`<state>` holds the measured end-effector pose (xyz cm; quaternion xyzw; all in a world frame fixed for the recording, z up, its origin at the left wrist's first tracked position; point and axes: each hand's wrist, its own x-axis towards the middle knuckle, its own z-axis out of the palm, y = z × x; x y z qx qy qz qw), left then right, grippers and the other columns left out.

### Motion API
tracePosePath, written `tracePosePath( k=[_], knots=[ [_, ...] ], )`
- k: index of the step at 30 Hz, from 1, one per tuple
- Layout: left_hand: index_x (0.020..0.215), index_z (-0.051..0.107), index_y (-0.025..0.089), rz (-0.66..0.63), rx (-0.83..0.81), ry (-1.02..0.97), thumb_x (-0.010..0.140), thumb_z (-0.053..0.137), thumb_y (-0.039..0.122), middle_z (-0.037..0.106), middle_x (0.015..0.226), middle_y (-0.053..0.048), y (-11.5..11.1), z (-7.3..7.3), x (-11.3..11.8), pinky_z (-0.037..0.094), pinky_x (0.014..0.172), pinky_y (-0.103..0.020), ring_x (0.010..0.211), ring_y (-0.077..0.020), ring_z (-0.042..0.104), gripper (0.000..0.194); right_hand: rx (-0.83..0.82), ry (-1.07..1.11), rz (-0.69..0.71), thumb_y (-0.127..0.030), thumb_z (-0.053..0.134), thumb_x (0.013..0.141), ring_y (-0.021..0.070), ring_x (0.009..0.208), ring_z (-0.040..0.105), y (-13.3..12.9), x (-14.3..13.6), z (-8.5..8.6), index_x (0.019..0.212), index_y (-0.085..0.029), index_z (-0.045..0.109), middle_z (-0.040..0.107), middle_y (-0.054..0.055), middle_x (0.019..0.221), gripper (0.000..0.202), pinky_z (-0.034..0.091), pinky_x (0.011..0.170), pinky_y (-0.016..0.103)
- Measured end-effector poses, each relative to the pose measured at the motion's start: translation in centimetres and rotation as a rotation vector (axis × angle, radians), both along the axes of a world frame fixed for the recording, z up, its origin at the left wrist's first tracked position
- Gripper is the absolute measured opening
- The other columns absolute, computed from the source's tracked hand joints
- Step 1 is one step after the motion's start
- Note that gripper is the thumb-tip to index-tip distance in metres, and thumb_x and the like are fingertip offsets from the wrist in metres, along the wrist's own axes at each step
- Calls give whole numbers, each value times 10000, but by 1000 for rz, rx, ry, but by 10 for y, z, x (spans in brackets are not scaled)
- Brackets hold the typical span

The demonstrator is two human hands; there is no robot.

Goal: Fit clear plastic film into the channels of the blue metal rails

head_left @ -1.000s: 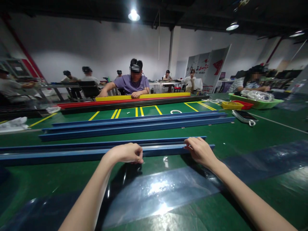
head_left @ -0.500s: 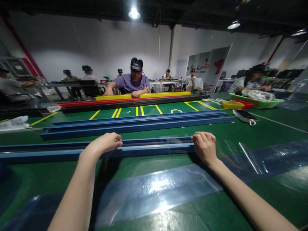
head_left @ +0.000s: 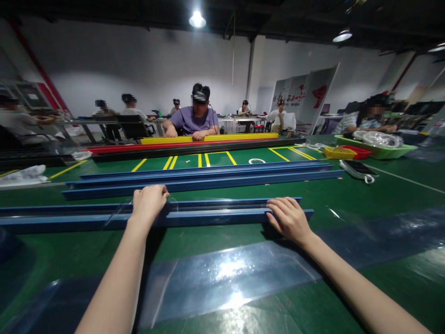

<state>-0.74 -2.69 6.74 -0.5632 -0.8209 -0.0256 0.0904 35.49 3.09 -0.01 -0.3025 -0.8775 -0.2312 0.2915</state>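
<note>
Blue rail (head_left: 222, 218) lies under the curled left hand (head_left: 149, 202), grip unclear, and right hand (head_left: 289, 218), thumb parted.

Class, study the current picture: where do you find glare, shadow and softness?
All in the head view: glare whitens part of the plastic sheet; dark shadow lies below the right hand; the brightest ceiling lamp is blown out; the person at far left looks soft.

The left forearm (head_left: 116, 278) runs forward and slightly rightward into the left grip (head_left: 150, 204), fingers curled over to the right, tips partly hidden. The right forearm (head_left: 354, 278) slants forward and leftward; the right grip (head_left: 288, 218) has loosely bent fingers, thumb below. The 2 stand well apart.
</note>
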Motion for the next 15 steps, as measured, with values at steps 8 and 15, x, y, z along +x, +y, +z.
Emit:
tracePosePath(
  k=[8,15],
  knots=[
    [843,667,186,65,131,163,792,363,283,649,851,-117,0,-7,-12,325,775,-392,869,-289,519,323,-119,-185,47,-414,416,830,277,1044,503,-4,-9,-3,1101,-105,573,572,162,1142,440,365,872,417],
    [817,685,189,103,233,228,796,374,304,638,872,-90,-6,-22,-27,255,855,-464,932,-315,442,333,-110,-209,-77,-392,379,864,270,1156,425,-3,-16,-11,1248,-163,451,463,129,1283,453,345,913,411]
  ],
)
